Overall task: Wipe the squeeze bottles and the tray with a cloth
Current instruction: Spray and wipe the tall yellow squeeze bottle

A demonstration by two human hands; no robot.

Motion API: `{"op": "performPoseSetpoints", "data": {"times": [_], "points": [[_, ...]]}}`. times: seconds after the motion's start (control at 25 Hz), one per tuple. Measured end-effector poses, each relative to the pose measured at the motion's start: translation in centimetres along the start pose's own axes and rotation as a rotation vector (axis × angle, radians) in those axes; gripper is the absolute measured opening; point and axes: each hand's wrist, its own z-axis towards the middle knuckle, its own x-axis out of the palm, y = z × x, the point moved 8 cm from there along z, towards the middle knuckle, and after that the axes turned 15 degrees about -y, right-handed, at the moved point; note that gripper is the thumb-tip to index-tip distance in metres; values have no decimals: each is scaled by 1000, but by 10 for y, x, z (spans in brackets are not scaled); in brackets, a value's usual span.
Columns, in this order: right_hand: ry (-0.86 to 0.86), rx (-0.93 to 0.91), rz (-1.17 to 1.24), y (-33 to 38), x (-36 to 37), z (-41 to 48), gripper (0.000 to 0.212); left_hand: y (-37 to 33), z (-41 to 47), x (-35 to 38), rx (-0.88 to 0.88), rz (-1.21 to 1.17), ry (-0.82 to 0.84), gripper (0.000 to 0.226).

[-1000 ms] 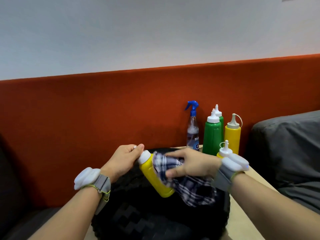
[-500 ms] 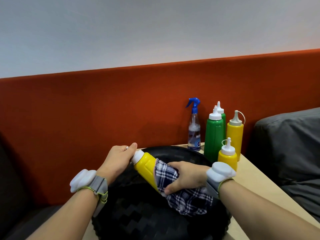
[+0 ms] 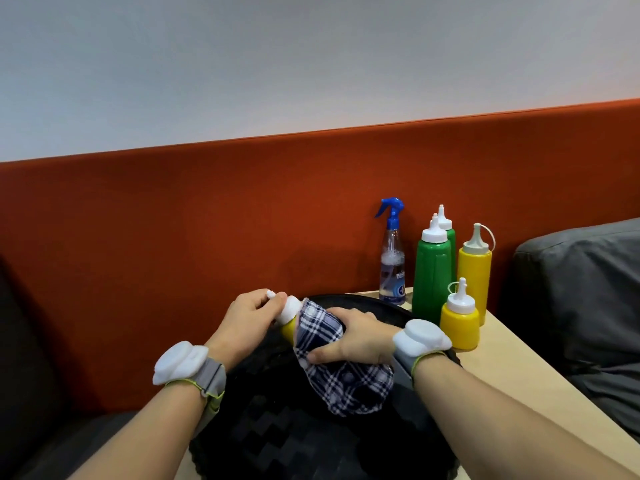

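Right hand (image 3: 356, 341) has slid the plaid cloth (image 3: 346, 386) up the yellow squeeze bottle (image 3: 288, 330) since half a second ago. The cloth was round the lower body; now it covers nearly all of it, and only a sliver of yellow shows under the white cap (image 3: 289, 308).

Left hand (image 3: 247, 317): fingers (image 3: 273, 299) pinch the cap and nozzle end. Looks like an anchor, so the bottle doesn't slip or spin while the other hand strokes along it. Right-hand fingers (image 3: 349, 311) curl over the cloth-wrapped body with the thumb underneath, pressing cloth against plastic all round. A loose tail of cloth hangs from the base end toward the tray.

Bottle is held in the air, tilted, cap up-left and base down-right, above the black woven tray (image 3: 277, 441). Not touching it as far as I can tell. Working over the tray probably keeps drips off the worktop (image 3: 519, 368).

Parked upright on the worktop beyond the tray, by the red backrest (image 3: 207, 220): spray bottle (image 3: 392, 265), two green squeeze bottles (image 3: 433, 271), tall yellow bottle (image 3: 474, 268), and small yellow bottle (image 3: 460, 323) in front. Grouped close, clear of the hands. Can't tell which are already wiped.

Judgement: mid-wipe on one bottle, tray not yet done. Risk: squeezing a soft body could push contents out. Whether the nozzle is capped is hidden under the left fingers.
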Motion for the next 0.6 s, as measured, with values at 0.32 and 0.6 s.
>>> {"op": "performPoseSetpoints", "data": {"times": [0.32,0.6], "points": [[106,-102,-62,-21,-20,-22,54,2,4,2,-101,-130,20,39],[-32,-122,86,38,5,2,83,15,2,-1,-186,-121,69,43]]}}
